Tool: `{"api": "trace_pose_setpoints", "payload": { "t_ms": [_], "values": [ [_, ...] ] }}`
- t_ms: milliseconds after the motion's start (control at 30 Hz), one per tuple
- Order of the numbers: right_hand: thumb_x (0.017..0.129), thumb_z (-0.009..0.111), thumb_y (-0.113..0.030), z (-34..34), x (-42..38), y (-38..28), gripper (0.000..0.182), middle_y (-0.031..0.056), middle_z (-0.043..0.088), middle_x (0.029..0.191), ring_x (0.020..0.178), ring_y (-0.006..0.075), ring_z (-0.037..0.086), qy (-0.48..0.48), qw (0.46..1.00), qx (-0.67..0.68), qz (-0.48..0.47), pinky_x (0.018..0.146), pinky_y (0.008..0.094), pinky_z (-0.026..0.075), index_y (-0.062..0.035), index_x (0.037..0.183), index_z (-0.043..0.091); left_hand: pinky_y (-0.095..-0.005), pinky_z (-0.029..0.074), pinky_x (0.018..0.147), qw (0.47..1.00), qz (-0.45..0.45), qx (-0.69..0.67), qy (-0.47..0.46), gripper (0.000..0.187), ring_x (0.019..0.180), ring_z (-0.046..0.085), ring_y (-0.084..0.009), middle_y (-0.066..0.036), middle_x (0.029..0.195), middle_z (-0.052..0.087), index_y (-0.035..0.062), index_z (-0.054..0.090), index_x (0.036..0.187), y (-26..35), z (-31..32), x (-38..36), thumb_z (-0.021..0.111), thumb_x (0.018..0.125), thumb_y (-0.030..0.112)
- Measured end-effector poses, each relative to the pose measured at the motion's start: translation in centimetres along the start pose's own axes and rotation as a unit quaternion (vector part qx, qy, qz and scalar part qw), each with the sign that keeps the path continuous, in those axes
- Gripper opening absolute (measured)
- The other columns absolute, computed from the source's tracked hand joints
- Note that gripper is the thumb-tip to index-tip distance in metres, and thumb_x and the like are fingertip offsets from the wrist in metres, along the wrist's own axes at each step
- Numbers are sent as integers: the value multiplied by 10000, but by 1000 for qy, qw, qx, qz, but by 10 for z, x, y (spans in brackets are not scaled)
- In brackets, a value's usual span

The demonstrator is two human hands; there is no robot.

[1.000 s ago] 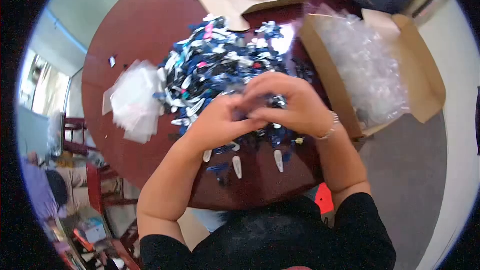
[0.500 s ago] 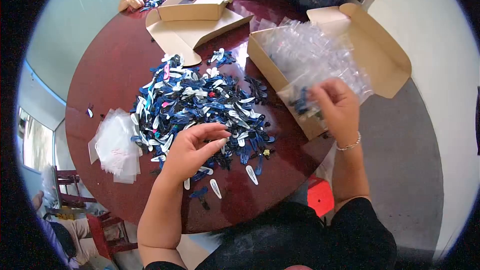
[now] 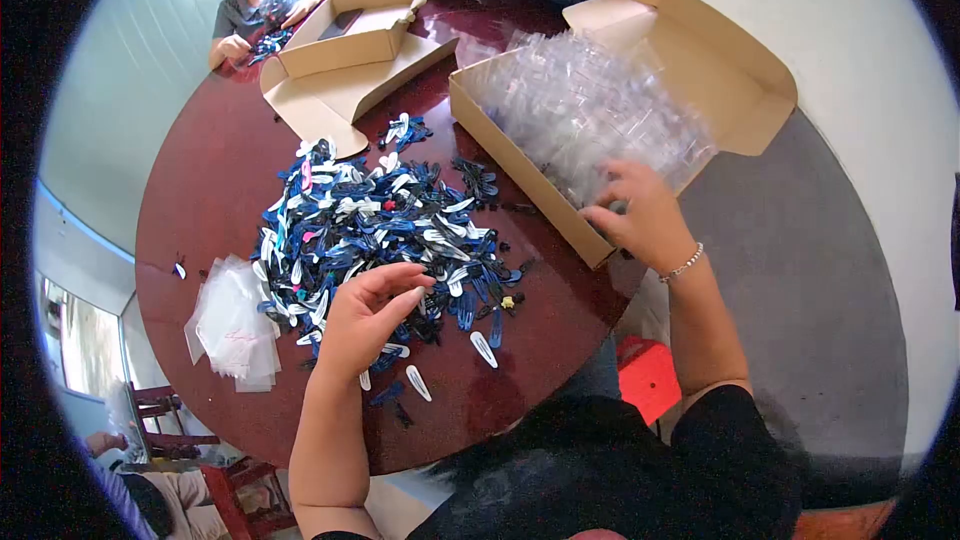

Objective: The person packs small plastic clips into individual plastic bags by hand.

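Observation:
My left hand (image 3: pixel 368 320) hovers at the near edge of a large pile of snap hair clips (image 3: pixel 370 215), mostly blue, white and black. Its fingers are curved, with a gap between thumb and fingertips, and I see nothing in them. Over the near end of an open cardboard box (image 3: pixel 520 180) is my right hand (image 3: pixel 640 218), fingers spread and holding nothing I can see. Clear plastic bags (image 3: pixel 590 105) fill that box, some with dark contents. Loose white clips (image 3: pixel 484 349) lie near the table's front edge.
Flat clear bags (image 3: pixel 235 325) are stacked left of the pile on the round dark red table (image 3: pixel 200 180). Another open cardboard box (image 3: pixel 350 45) stands at the back. A person (image 3: pixel 262 10) sits across with clips in front. A red stool (image 3: pixel 648 380) is below.
My right hand has let go of a small clear bag with dark clips at the box, and its fingers have spread. My left hand stays by the pile. The camera view has shifted slightly.

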State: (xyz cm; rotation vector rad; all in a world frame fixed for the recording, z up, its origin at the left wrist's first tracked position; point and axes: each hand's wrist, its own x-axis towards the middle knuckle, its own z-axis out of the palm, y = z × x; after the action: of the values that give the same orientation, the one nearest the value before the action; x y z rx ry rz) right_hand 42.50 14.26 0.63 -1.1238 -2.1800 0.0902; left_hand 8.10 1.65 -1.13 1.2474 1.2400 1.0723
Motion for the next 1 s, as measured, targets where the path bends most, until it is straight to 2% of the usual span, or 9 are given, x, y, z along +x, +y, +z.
{"api": "trace_pose_setpoints", "payload": {
  "t_ms": [100,167,267,567,667,700,800,900,1000],
  "values": [
    [738,802,-165,-2,4,-8,264,149,661,1175,1118,294,602,-21,999,-12,23,953,372,463,-13,929,699,-283,518,861,1000,4,0,2,288,1001,661,-159,-109,1079,706,1,633,1180,1,0,-1,629,895,38],
    [743,792,-149,-8,6,-23,300,141,651,1204,1125,303,601,139,989,-25,41,975,380,456,-22,996,690,-293,519,868,1000,9,-8,3,287,998,663,-166,-114,1076,707,-7,633,1180,1,0,-1,630,898,44],
    [779,755,-97,-19,7,-47,282,153,641,1213,1134,301,599,171,985,-31,8,989,389,448,-11,1035,672,-296,511,899,999,19,31,-3,296,1001,664,-173,-113,1075,709,-26,628,1183,1,0,0,641,904,71],
    [777,705,41,37,10,-121,150,180,670,1029,929,333,649,26,965,170,-197,822,396,527,18,916,651,-288,530,817,991,77,111,-3,301,913,661,-128,-108,1008,718,8,660,1140,-9,3,1,699,885,164],
    [765,713,26,62,18,-145,162,158,673,1016,903,327,657,-44,943,206,-258,799,394,536,11,916,657,-344,535,770,966,168,197,17,276,873,699,-266,-170,975,708,10,667,1103,-8,3,2,669,862,143],
    [765,713,26,69,23,-153,162,158,673,1016,903,327,657,-48,938,214,-269,799,394,536,11,916,657,-385,533,744,959,193,203,32,233,862,681,-343,-192,944,694,13,681,1020,-9,4,0,655,827,140],
    [776,705,25,84,41,-170,145,148,681,989,884,321,662,-68,926,235,-287,782,384,533,5,913,661,-465,507,632,946,164,278,28,197,696,640,-386,-198,736,652,51,700,793,-11,6,-2,665,808,245],
    [792,700,14,96,56,-177,145,158,685,1002,891,311,669,-94,927,257,-257,792,369,531,14,932,664,-460,505,621,933,230,278,19,235,682,637,-387,-184,710,650,50,695,732,-12,11,-4,675,806,272],
    [803,703,-7,109,68,-177,149,161,684,1015,918,318,665,-109,934,255,-226,813,373,527,12,946,666,-453,511,635,923,190,331,-51,250,709,645,-372,-157,758,665,68,672,720,8,8,-13,675,827,294]
  ]
}}
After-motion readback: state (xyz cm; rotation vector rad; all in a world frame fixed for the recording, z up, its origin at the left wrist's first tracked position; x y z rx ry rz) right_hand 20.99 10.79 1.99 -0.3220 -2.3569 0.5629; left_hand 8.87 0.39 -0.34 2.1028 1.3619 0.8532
